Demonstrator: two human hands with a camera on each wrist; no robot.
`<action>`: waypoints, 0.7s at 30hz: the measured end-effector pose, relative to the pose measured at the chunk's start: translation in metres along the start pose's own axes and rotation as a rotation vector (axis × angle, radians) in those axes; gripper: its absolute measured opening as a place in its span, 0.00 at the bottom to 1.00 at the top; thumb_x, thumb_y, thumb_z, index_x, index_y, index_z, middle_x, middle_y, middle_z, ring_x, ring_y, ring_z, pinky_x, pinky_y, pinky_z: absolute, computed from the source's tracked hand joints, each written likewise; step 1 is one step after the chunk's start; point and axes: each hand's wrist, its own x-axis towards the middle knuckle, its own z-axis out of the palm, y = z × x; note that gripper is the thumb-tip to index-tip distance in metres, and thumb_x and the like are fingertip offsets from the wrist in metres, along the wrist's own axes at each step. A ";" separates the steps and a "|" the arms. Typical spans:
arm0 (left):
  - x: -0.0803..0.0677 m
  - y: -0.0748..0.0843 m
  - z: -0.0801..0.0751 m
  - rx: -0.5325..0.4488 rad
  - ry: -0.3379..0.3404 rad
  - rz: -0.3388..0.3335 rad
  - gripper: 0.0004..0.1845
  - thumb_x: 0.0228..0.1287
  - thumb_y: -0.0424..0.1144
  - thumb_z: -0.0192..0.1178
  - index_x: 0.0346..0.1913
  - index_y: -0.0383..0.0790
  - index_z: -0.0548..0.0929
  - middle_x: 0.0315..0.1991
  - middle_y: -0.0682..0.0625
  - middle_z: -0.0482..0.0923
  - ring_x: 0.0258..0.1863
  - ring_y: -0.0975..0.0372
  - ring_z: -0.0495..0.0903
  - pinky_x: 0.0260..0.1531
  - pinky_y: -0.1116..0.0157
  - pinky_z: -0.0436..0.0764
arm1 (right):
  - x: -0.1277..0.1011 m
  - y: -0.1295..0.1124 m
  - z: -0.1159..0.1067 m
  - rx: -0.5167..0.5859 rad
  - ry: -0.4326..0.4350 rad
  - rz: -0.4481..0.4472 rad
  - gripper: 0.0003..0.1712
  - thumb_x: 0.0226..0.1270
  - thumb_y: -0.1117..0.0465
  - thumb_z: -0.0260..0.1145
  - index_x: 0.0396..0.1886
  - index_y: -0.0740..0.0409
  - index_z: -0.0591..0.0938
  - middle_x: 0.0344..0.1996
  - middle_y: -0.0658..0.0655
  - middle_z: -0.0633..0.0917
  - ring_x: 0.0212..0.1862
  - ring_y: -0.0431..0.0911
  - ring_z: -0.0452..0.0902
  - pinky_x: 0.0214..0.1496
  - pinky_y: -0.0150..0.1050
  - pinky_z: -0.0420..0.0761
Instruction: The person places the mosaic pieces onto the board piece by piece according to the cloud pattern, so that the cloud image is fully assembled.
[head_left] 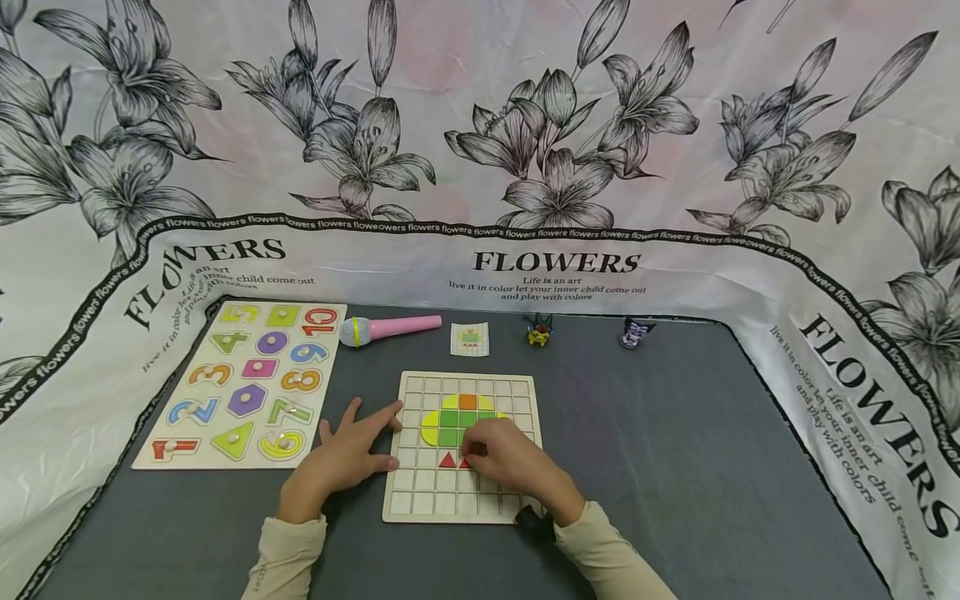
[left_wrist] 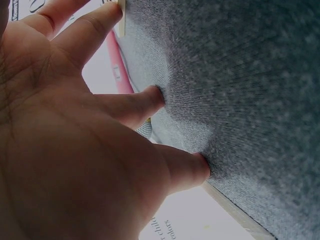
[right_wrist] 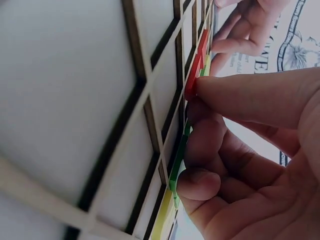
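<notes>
A wooden grid board (head_left: 420,503) lies on the grey cloth. Green squares (head_left: 450,436), yellow curved pieces (head_left: 429,428) and an orange square (head_left: 468,402) sit in its cells. Just below them is a red triangle (head_left: 447,460). My left hand (head_left: 339,457) has its fingers spread; the thumb and a finger touch the board's left edge, while other fingertips (left_wrist: 156,95) press the cloth. Over the board, my right hand (head_left: 517,458) pinches a second red triangle (right_wrist: 192,80) between thumb and finger, against the grid. The hand partly hides that triangle and nearby cells.
On the left lies a number-and-shape puzzle board (head_left: 219,417). Behind the grid are a pink toy microphone (head_left: 405,327), a small pattern card (head_left: 469,339), a yellow figurine (head_left: 538,331) and a purple figurine (head_left: 635,333). A flower-printed sheet (head_left: 420,275) surrounds the grey cloth.
</notes>
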 end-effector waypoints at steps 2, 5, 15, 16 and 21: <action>0.000 0.000 0.000 -0.001 -0.001 0.000 0.43 0.65 0.36 0.76 0.81 0.41 0.69 0.66 0.45 0.81 0.82 0.30 0.39 0.65 0.18 0.31 | 0.000 -0.001 0.001 -0.009 0.002 0.000 0.10 0.68 0.75 0.71 0.33 0.57 0.89 0.28 0.47 0.84 0.30 0.35 0.73 0.34 0.33 0.77; -0.001 -0.001 0.000 -0.004 -0.002 -0.002 0.43 0.65 0.36 0.76 0.81 0.41 0.69 0.66 0.46 0.81 0.82 0.30 0.39 0.65 0.18 0.31 | 0.002 -0.004 0.003 -0.021 0.012 0.019 0.07 0.69 0.73 0.71 0.36 0.57 0.89 0.30 0.48 0.85 0.31 0.36 0.74 0.37 0.34 0.79; -0.001 -0.001 0.001 0.007 0.000 -0.009 0.42 0.66 0.37 0.76 0.81 0.42 0.69 0.68 0.44 0.80 0.82 0.30 0.40 0.66 0.18 0.32 | 0.014 -0.014 0.008 -0.039 -0.023 -0.017 0.08 0.75 0.71 0.68 0.41 0.59 0.91 0.36 0.50 0.85 0.38 0.40 0.77 0.46 0.37 0.81; -0.001 -0.001 0.001 0.009 -0.001 -0.011 0.42 0.67 0.37 0.76 0.81 0.42 0.69 0.69 0.43 0.79 0.82 0.30 0.40 0.66 0.18 0.32 | 0.015 -0.014 0.009 -0.043 -0.031 -0.018 0.09 0.75 0.72 0.68 0.40 0.58 0.91 0.35 0.50 0.85 0.38 0.39 0.77 0.45 0.36 0.80; 0.000 0.001 -0.001 0.013 0.002 -0.005 0.42 0.66 0.38 0.76 0.80 0.42 0.70 0.70 0.43 0.79 0.82 0.30 0.40 0.65 0.17 0.33 | 0.017 -0.016 0.012 -0.043 -0.055 -0.033 0.10 0.73 0.73 0.68 0.38 0.58 0.92 0.33 0.48 0.83 0.36 0.38 0.73 0.41 0.33 0.78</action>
